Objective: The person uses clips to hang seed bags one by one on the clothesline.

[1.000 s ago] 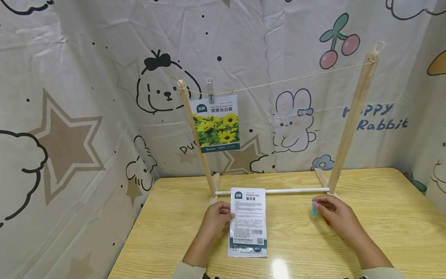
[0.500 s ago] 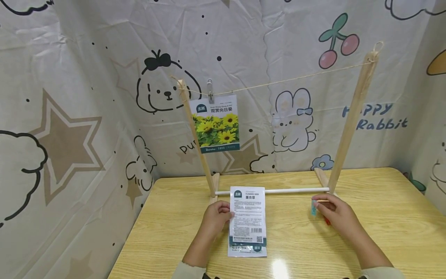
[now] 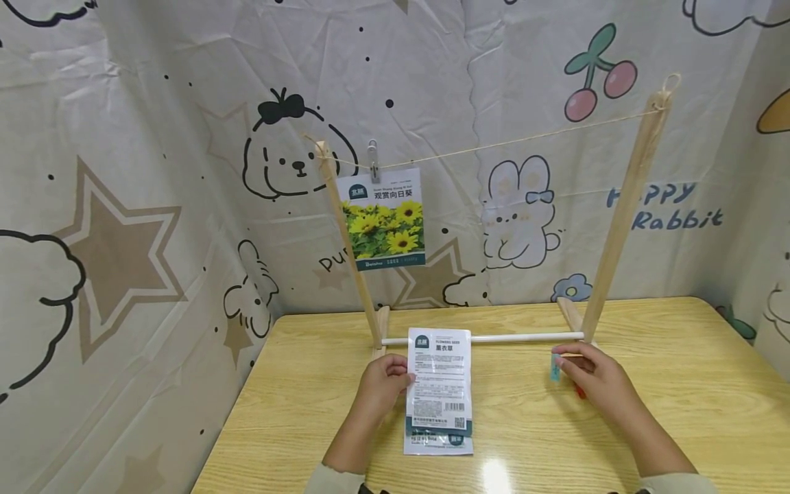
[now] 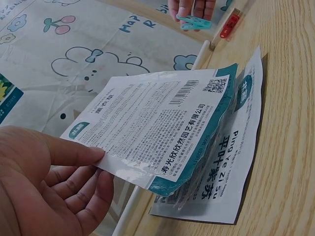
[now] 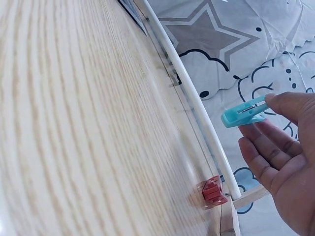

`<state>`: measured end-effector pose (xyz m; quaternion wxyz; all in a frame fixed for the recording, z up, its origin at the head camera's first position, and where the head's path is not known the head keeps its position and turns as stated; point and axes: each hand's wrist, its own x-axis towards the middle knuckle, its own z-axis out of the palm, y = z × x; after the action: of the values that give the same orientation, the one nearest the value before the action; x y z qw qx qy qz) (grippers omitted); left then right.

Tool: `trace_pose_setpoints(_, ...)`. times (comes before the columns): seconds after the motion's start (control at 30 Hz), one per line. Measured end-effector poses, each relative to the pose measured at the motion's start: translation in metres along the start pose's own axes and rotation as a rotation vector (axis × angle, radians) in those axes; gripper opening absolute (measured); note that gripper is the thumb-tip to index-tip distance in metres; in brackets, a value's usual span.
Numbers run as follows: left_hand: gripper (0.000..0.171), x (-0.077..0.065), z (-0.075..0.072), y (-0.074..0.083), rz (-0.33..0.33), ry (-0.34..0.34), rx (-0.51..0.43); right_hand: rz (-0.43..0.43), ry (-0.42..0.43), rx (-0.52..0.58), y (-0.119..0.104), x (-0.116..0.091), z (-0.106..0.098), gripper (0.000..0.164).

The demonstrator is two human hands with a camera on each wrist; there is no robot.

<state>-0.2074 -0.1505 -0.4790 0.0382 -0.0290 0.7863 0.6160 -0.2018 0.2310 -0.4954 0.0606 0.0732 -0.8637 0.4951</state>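
Observation:
My left hand (image 3: 384, 387) pinches a white and green seed packet (image 3: 440, 377) by its left edge, thumb on top. In the left wrist view this packet tilts up over a second seed packet (image 4: 241, 147) that lies on the table. On the right, a teal clothespin (image 5: 241, 112) is pinched between thumb and fingers of my right hand (image 3: 595, 377), held above the table. A red clothespin (image 5: 214, 191) lies near the right foot of the wooden frame, partly hidden by my hand in the head view.
Two wooden posts (image 3: 626, 219) carry a string (image 3: 512, 140), with a white rod (image 3: 524, 337) low between them. A sunflower seed packet (image 3: 385, 223) hangs from the string by a metal clip (image 3: 374, 168) near the left post. A printed cloth (image 3: 185, 137) stands behind the table.
The pinched packet has risen slightly and shifted away from me, so more of the packet beneath shows. The right hand with the teal clothespin has hardly moved.

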Motion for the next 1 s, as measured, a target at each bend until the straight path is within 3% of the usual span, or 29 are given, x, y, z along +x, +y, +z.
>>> trace_pose_setpoints(0.57, 0.022, -0.005, -0.001, 0.010, 0.038, -0.010, -0.012, 0.001, 0.004, 0.017, -0.002, 0.002, 0.000, 0.038)
trace_pose_setpoints(1.0, 0.024, -0.004, -0.003, 0.012, 0.071, -0.019, -0.047, -0.036, 0.026, 0.035, -0.003, 0.003, 0.004, 0.032)
